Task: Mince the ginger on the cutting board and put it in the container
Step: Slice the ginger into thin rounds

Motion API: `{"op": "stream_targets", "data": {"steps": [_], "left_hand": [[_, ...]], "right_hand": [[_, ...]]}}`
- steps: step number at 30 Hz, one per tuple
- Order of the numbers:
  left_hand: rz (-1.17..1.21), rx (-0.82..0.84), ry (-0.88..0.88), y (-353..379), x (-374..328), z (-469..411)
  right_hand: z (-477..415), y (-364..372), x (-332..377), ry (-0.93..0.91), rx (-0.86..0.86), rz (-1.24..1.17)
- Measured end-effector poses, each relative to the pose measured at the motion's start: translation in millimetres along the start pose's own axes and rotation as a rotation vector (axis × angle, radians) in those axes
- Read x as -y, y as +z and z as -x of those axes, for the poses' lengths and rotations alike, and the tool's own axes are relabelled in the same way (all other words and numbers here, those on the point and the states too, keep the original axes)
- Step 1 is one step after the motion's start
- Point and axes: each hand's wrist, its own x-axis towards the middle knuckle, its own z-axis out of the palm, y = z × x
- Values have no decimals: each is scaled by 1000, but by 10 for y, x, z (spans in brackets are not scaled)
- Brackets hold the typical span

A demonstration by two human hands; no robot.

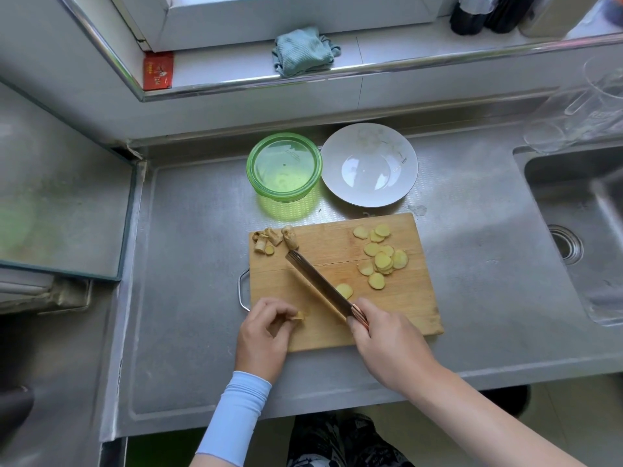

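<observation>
Head view, items listed against the cutting board [404, 298].
- Your left hand [266, 328]: at the board's near left edge, fingers curled, pinching a small ginger end piece [298, 316].
- Your right hand [387, 338]: at the board's near edge, wrapped around the handle of the knife [317, 284]. The blade lies diagonally across the board, tip toward its far left corner.
- Ginger slices [382, 261]: scattered on the board's right half, one just beside the blade.
- Ginger trimmings [276, 239]: on the board's far left corner.
- Green container [286, 193]: uncovered, just beyond the board's far edge.
- White plate [337, 146]: beyond the far edge, beside the container.
- Sink [573, 197]: right of the board.
</observation>
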Motion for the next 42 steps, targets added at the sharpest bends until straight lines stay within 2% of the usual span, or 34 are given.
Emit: {"op": "stream_targets", "data": {"steps": [4,8,9,11,13,16,19,26,31,36,40,42], "left_hand": [[264,-35,-245,20,-121,5],[275,-71,-259,11,-201,-18],[213,-92,-203,-3,-205,-39],[34,-98,18,-20,-172,-102],[-153,-36,245,-16,-91,-193],[-320,67,360,37,15,-305],[-357,109,347,108,25,-324],[-305,-40,187,139,-66,-324],[-299,-71,168,191,-131,-217],[-204,-31,186,91,-55,-180],[-116,-75,104,131,-3,-202],[-60,-108,125,167,25,-202]], "right_hand": [[-6,7,-2,-3,4,6],[-18,-7,6,-4,-1,8],[-21,-14,7,-4,-1,6],[-27,-31,10,-3,1,7],[-32,-50,16,2,5,18],[-39,-75,40,5,16,34],[-48,-89,59,10,17,30],[-39,-49,82,6,14,30],[-18,-17,106,12,18,14],[-10,22,130,48,49,-30],[-33,28,142,51,53,-51],[-40,30,137,49,56,-54]]}}
